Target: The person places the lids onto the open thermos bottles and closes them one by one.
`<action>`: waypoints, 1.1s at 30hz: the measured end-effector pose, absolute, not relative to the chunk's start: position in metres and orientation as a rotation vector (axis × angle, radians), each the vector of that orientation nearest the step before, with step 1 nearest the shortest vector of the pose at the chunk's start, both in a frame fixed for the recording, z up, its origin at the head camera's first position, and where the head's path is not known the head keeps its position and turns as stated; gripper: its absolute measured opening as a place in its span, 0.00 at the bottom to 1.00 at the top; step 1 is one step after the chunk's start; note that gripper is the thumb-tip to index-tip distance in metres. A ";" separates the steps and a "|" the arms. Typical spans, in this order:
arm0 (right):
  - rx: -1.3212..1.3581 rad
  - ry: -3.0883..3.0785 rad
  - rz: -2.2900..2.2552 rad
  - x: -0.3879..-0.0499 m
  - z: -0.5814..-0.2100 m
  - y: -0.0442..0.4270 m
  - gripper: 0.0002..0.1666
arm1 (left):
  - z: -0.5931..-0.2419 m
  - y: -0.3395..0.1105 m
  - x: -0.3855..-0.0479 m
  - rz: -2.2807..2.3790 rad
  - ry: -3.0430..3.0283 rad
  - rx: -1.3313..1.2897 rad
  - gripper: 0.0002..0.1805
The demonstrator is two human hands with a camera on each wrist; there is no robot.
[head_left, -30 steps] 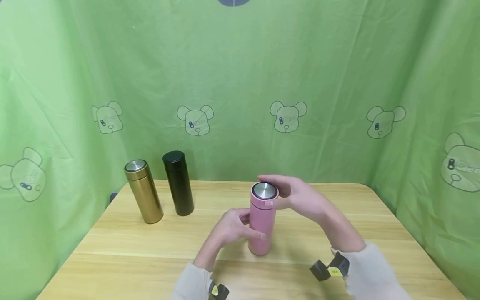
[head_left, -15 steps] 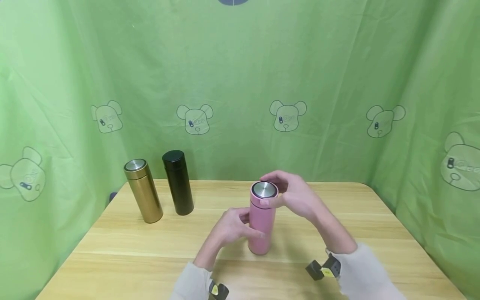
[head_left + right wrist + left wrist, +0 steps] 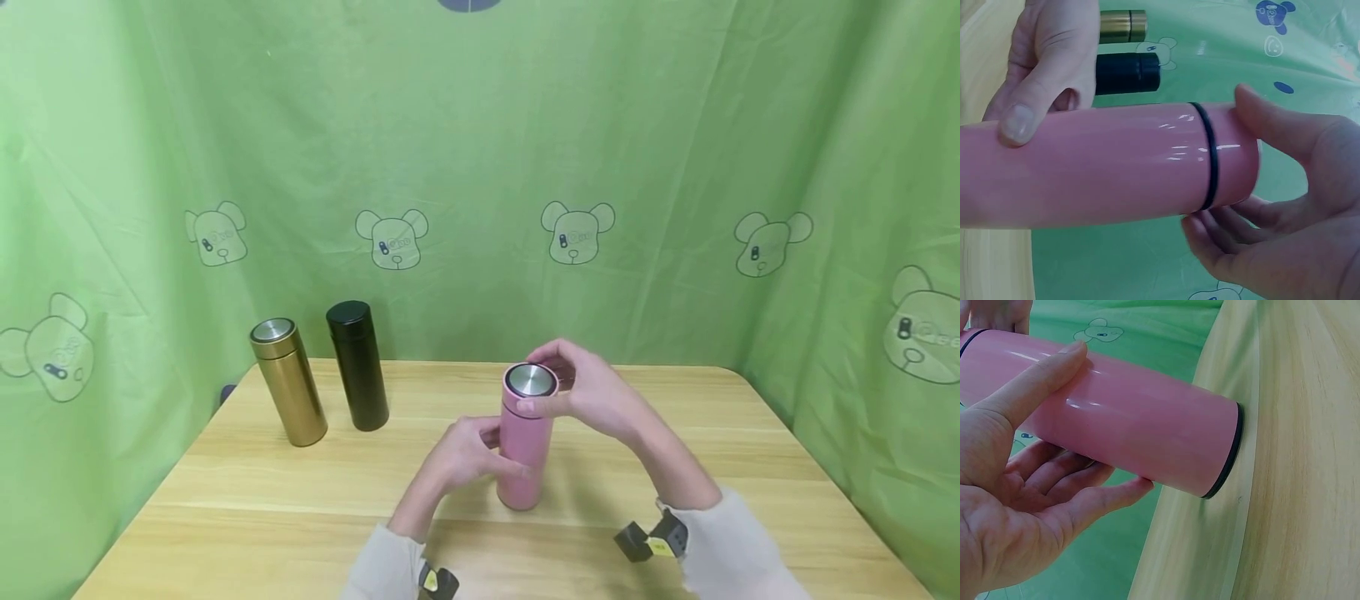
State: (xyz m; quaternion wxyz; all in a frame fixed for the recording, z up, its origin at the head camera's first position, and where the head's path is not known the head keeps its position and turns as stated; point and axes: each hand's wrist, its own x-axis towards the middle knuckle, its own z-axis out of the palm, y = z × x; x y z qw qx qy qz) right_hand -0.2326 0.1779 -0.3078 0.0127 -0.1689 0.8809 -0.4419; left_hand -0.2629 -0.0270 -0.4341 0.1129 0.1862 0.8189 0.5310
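A pink thermos (image 3: pixel 522 450) stands upright on the wooden table, its pink lid (image 3: pixel 1238 156) topped by a silver disc. My left hand (image 3: pixel 463 454) grips the lower body, thumb across the near side and fingers round the far side; the left wrist view shows the thermos body (image 3: pixel 1154 419) between them. At the top, my right hand (image 3: pixel 596 392) holds the lid, with the thumb on its near side and the fingers behind. A dark ring (image 3: pixel 1210 156) runs round the seam between lid and body. In the right wrist view the fingertips sit close to that ring.
A gold thermos (image 3: pixel 292 392) with a silver-topped lid and a black thermos (image 3: pixel 360 375) stand upright at the table's back left. Behind the wooden table (image 3: pixel 247 517) hangs a green curtain (image 3: pixel 480 150) printed with bear heads.
My right hand has turned a little round the lid: its thumb has slid left along the near side and the wrist has shifted left. My left hand and the thermos have stayed in place.
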 end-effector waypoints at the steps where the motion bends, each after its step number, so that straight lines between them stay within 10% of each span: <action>1: -0.551 2.733 -1.364 -0.232 -0.307 0.179 0.43 | -0.434 -0.027 -0.263 1.555 2.403 0.549 0.37; 7: -0.693 2.581 -1.379 -0.229 -0.301 0.184 0.52 | -0.434 -0.026 -0.263 1.562 2.397 0.547 0.37; 33: -0.511 2.772 -1.356 -0.231 -0.302 0.175 0.36 | -0.433 -0.025 -0.261 1.586 2.408 0.542 0.35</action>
